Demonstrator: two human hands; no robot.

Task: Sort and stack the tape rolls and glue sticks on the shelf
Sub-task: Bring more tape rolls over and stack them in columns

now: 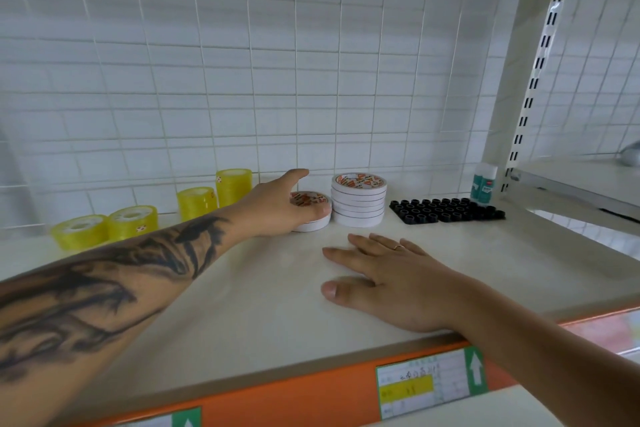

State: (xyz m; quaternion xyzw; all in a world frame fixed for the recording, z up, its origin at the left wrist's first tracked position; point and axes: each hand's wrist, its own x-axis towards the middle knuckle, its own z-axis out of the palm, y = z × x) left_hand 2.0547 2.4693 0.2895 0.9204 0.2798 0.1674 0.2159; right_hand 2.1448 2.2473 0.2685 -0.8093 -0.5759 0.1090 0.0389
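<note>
Left hand (277, 208) holds a low white tape pile (311, 215) in its grip beside the taller stack (358, 199); right hand (384, 274) rests flat on the shelf (242, 288); lifting it onto that stack likely follows.

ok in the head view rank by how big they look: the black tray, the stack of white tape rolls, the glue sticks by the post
1. black tray, the widest of the three.
2. stack of white tape rolls, narrower but taller.
3. glue sticks, clearly smallest, though they stand furthest back, which shrinks them somewhat.

Tattooed left forearm (114, 274), ring (398, 247) on right
</note>
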